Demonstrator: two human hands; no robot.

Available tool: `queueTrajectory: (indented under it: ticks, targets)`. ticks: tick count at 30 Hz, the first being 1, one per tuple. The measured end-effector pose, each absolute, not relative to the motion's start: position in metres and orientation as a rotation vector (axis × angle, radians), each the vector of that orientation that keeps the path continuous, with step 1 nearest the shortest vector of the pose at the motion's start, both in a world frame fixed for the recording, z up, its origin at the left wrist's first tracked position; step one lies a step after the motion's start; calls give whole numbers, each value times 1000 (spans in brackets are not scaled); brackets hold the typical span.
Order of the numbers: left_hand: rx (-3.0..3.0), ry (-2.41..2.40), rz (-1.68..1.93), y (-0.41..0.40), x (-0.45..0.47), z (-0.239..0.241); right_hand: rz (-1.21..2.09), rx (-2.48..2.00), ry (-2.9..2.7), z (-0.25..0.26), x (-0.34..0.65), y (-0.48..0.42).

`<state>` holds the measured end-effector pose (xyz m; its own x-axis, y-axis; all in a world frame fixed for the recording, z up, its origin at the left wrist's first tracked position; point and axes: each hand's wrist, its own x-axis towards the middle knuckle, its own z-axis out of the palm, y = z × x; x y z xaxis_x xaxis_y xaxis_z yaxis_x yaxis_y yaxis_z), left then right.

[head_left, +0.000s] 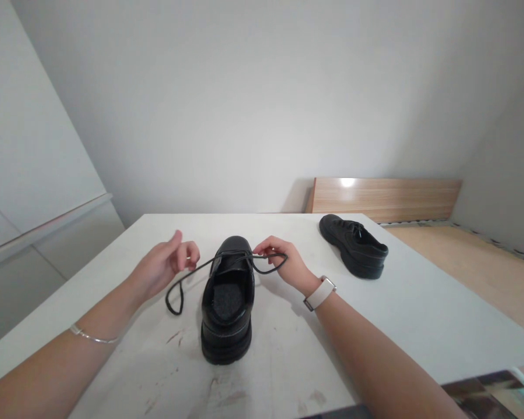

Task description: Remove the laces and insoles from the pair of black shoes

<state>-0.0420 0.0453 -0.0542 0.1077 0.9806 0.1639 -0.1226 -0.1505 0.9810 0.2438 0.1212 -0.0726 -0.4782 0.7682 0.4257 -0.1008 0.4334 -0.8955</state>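
A black leather shoe (227,333) stands upright in front of me, toe pointing away and heel towards me. Its black shoelace (204,265) stretches out to both sides across the throat. My right hand (283,259), at the shoe's right side, has fingertips pinched on the lace, and a loop of it hangs over the fingers. To the left of the shoe is my left hand (168,265), thumb raised and apart from the curled fingers. The lace's left end passes just by those fingertips and droops in a loop below them; no grip on it shows.
Farther back on the right of the white table (419,314) rests a second black shoe (353,244), its lace tied. A wooden board (384,198) stands behind the table. Dark, glossy items (489,393) lie at the lower right edge. A white cabinet (35,174) is at the left.
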Motion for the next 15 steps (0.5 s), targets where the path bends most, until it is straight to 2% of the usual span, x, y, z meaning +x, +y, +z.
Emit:
queueTrajectory:
  ticks: [4,8,15]
  targets:
    - [1449,1298,1240,50,-26,-66,1048,-695,-1802,-88,234,122]
    - [1681,1319,1144,49,-18,-68,1049,-674,-1830,-91,226,119]
    - [1689,1440,1271,43,-8,-61,922,-709,-1749,-85,217,113]
